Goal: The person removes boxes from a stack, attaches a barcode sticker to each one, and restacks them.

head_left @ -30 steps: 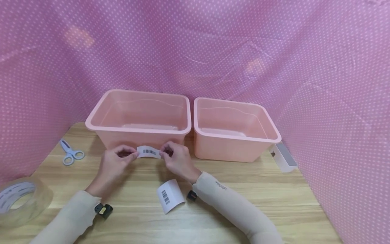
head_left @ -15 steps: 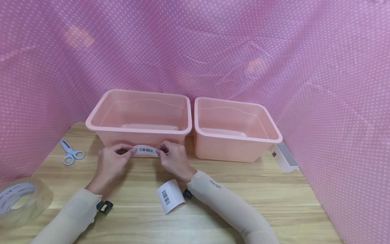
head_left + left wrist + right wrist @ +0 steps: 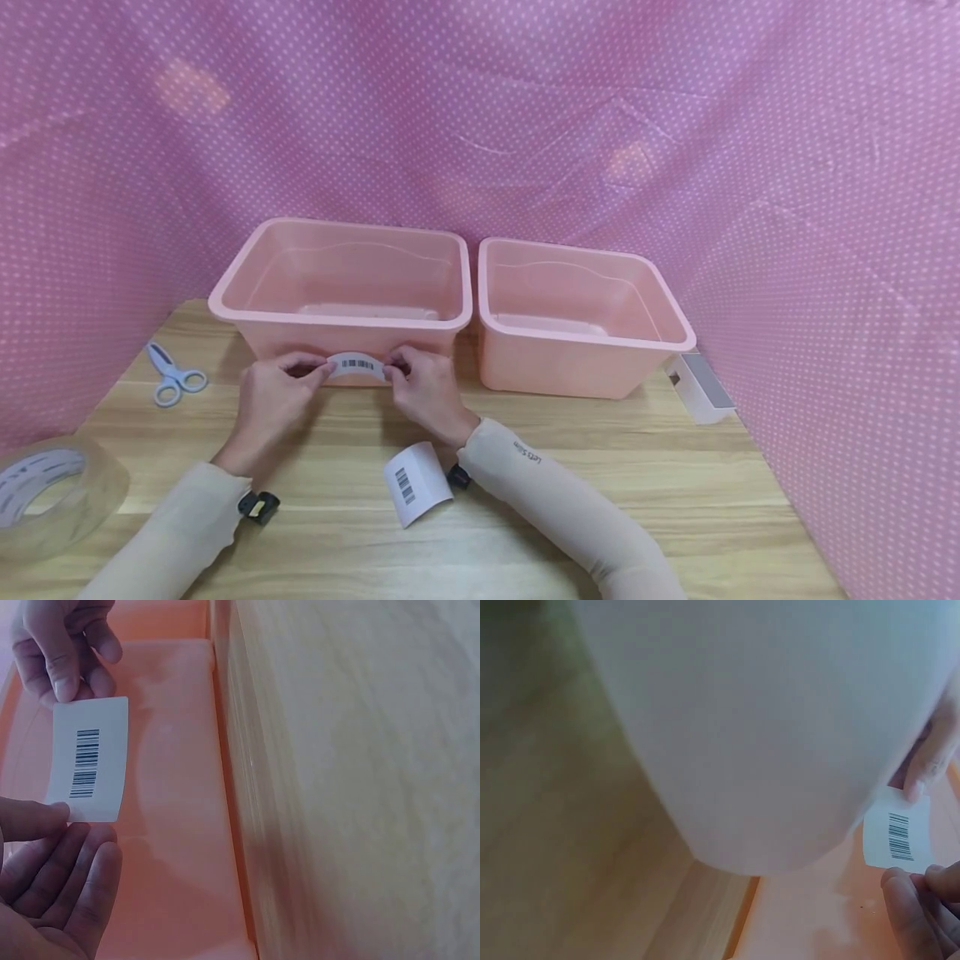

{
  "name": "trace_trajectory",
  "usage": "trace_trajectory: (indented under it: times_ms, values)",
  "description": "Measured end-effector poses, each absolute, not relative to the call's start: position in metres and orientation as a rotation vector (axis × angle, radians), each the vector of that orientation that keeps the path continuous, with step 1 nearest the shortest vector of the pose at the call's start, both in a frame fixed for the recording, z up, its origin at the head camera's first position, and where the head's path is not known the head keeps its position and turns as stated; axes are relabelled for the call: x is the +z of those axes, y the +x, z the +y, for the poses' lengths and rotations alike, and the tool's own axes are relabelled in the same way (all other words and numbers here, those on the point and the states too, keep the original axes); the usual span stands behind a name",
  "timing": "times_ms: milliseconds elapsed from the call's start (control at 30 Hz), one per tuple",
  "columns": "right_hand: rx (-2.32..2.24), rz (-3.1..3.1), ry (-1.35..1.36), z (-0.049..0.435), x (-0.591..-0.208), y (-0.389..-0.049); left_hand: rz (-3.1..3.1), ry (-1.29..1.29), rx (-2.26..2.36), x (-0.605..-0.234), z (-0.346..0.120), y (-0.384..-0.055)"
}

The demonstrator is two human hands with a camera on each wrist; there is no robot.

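A small white barcode label (image 3: 357, 365) is stretched between both hands, against the front wall of the left pink bin (image 3: 341, 321). My left hand (image 3: 276, 400) pinches its left end between thumb and forefinger. The other end is pinched by my right hand (image 3: 431, 394). The label bows slightly upward in the head view. In the left wrist view, the label (image 3: 112, 761) faces the camera over the bin wall, left hand (image 3: 56, 877) below and right hand (image 3: 64, 649) above. A large blurred pale shape (image 3: 765, 727) covers much of the right wrist view.
A second barcode label (image 3: 431, 479), curled, lies on the wooden table (image 3: 330, 550) near the right wrist. A second pink bin (image 3: 558, 367) stands at right, beside a white box (image 3: 699, 390). Scissors (image 3: 175, 379) and a clear tape roll (image 3: 97, 500) are at left.
Both hands have shifted slightly left with the label, bringing it up to the bin's front wall. Over the last half second they have barely moved; the label bows a little more.
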State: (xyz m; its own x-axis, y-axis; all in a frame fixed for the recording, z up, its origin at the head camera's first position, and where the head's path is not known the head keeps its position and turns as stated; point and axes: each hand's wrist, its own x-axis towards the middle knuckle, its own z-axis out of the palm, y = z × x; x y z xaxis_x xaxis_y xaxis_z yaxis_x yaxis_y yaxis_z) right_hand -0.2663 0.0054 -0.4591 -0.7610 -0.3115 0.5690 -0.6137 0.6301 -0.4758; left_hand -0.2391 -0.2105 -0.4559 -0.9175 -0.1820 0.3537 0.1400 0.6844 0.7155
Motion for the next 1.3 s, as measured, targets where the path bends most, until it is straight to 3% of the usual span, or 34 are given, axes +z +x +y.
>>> trace_trajectory:
  times_ms: [1300]
  values:
    - [1.144,-2.476,0.636,0.0032,-0.4612,-0.2616,-2.484,0.12,-1.165,-0.4578,-0.2123,-0.2411]
